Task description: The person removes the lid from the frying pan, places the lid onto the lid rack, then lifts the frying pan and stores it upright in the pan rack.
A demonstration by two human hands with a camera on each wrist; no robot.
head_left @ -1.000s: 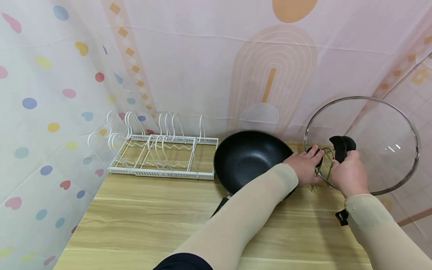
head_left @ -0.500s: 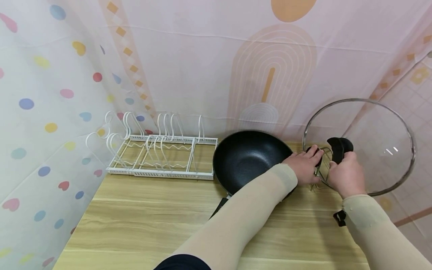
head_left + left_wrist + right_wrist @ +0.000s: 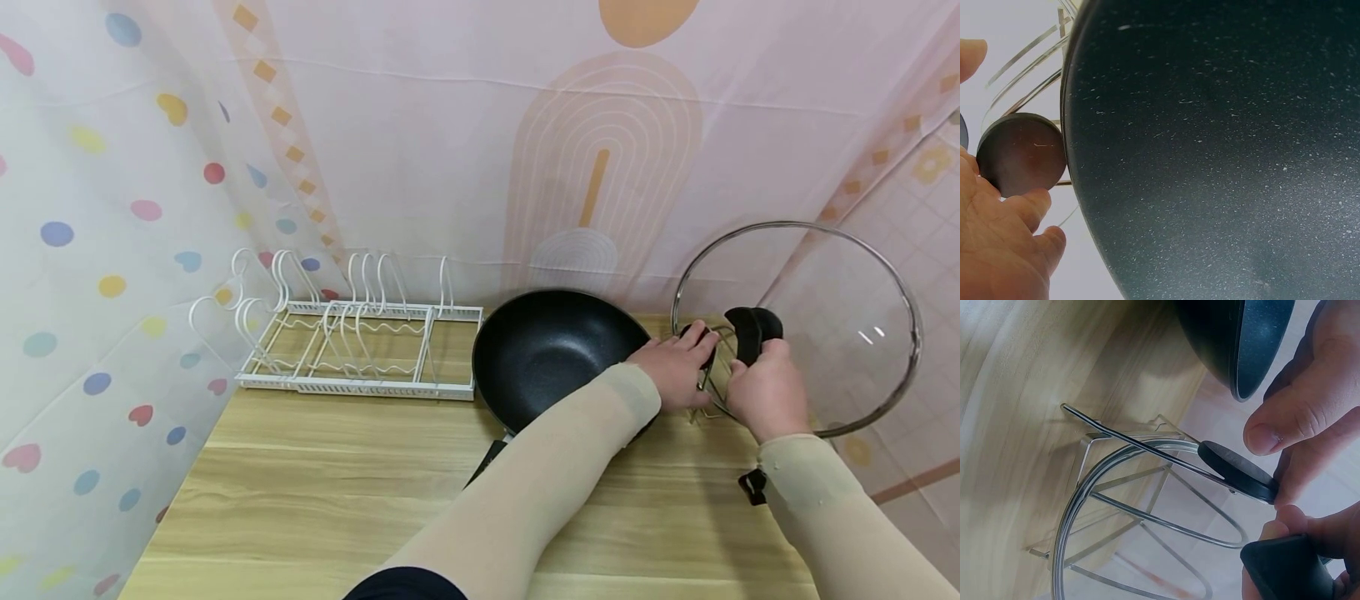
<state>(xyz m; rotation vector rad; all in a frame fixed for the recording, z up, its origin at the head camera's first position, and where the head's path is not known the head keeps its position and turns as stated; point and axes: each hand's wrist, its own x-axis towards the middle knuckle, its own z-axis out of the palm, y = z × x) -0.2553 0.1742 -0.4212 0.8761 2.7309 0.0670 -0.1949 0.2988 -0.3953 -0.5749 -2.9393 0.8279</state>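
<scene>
In the head view, my right hand grips the black knob of a large glass lid with a metal rim. The lid stands upright, and its rim passes between the hoops of a metal wire rack in the right wrist view. My left hand, fingers spread, rests on a black disc at the rack's near hoop. From the left wrist view, that disc sits against the edge of a black frying pan; its contact with every finger is partly hidden.
The deep black pan leans upright left of my left hand, its handle partly behind my forearm. Further left, a white wire rack stands on the wooden table. A black piece shows beside my right sleeve. Patterned curtains hang behind.
My right hand and the lid have shifted slightly left and down, mostly in the first half second. My left hand stays at the disc, and the pan has not visibly moved.
</scene>
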